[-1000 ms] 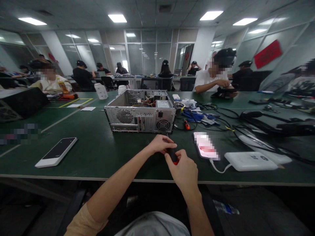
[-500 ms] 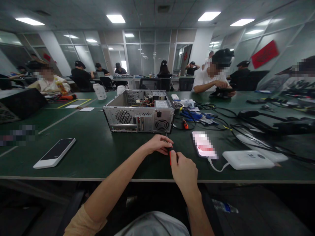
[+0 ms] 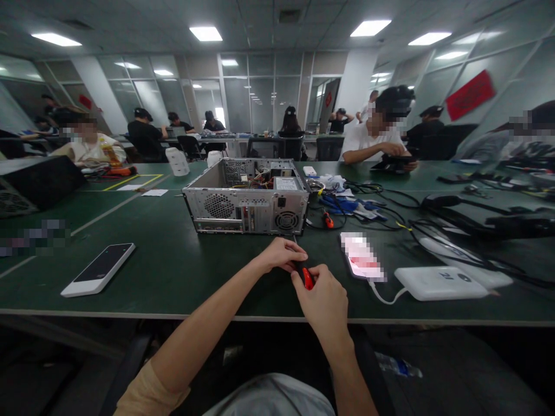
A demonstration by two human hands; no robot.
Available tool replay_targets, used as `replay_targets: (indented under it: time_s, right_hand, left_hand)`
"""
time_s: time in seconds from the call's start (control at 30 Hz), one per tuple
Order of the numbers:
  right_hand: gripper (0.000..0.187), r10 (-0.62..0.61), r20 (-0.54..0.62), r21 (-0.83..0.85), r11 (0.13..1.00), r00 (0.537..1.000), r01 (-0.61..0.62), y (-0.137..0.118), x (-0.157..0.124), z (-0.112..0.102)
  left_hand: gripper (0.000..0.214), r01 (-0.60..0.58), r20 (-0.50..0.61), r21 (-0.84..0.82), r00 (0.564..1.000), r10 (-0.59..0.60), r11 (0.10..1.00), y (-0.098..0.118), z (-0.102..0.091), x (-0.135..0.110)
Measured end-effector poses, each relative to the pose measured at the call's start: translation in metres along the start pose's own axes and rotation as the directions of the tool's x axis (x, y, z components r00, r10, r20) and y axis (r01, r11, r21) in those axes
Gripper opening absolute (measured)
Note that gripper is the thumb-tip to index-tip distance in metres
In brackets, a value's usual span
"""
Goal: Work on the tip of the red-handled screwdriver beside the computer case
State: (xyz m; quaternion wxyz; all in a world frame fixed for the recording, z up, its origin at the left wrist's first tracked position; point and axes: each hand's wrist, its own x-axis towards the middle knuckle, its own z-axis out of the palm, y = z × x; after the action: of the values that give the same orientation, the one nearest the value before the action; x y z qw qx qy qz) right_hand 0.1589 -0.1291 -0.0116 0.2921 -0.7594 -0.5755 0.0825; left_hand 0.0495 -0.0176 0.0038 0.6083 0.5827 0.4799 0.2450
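An opened computer case (image 3: 247, 205) lies on the green table, its rear panel with fan grille and ports facing me. In front of its lower right corner I hold a screwdriver (image 3: 308, 278) with a red and black handle, its thin shaft pointing at the case. My left hand (image 3: 281, 254) pinches the front part of the handle near the shaft. My right hand (image 3: 323, 292) is closed around the red rear of the handle. Whether the tip touches a screw is too small to tell.
Right of my hands lie a lit phone (image 3: 362, 257) and a white power bank (image 3: 440, 283) joined by a cable. Behind them are blue gloves (image 3: 351, 207), an orange-handled tool (image 3: 328, 220) and black cables. A white device (image 3: 99, 270) lies at left. A co-worker (image 3: 377, 133) sits opposite.
My right thumb and fingers have shifted on the screwdriver, so more of its red handle shows. My left hand keeps its pinch, and the case stays in place.
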Motion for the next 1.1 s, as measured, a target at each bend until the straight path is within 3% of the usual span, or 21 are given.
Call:
replay_targets:
  time_s: [0.23, 0.37, 0.53, 0.77, 0.97, 1.1]
  right_hand:
    - [0.031, -0.029, 0.010, -0.043, 0.999, 1.000, 0.029, -0.002, -0.002, -0.003]
    - [0.031, -0.046, 0.060, -0.080, 0.995, 0.997, 0.051, 0.000, 0.000, -0.004]
    - [0.019, -0.058, 0.054, -0.064, 0.996, 0.997, 0.062, 0.001, 0.001, 0.000]
    - [0.017, -0.093, 0.012, -0.006, 0.996, 0.996, 0.093, 0.007, 0.002, 0.008]
    - [0.017, -0.315, -0.159, -0.032, 0.949, 0.936, 0.314, 0.012, 0.003, 0.019]
    - [0.015, -0.346, -0.173, -0.041, 0.938, 0.922, 0.345, 0.012, 0.003, 0.020]
  left_hand:
    - [0.022, 0.006, -0.016, -0.105, 1.000, -0.008, 0.994, -0.003, -0.003, 0.004]
    - [0.025, 0.021, 0.032, -0.168, 0.999, -0.016, 0.986, -0.004, -0.004, 0.007]
    - [0.026, 0.023, 0.020, -0.009, 1.000, -0.023, 1.000, -0.003, -0.005, 0.006]
    - [0.035, -0.098, -0.033, 0.142, 0.994, 0.103, 0.985, -0.008, -0.003, 0.006]
    - [0.033, -0.063, -0.043, 0.100, 0.997, 0.068, 0.993, -0.007, 0.000, 0.005]
    - [0.031, -0.058, -0.052, 0.015, 0.997, 0.058, 0.998, -0.008, -0.001, 0.006]
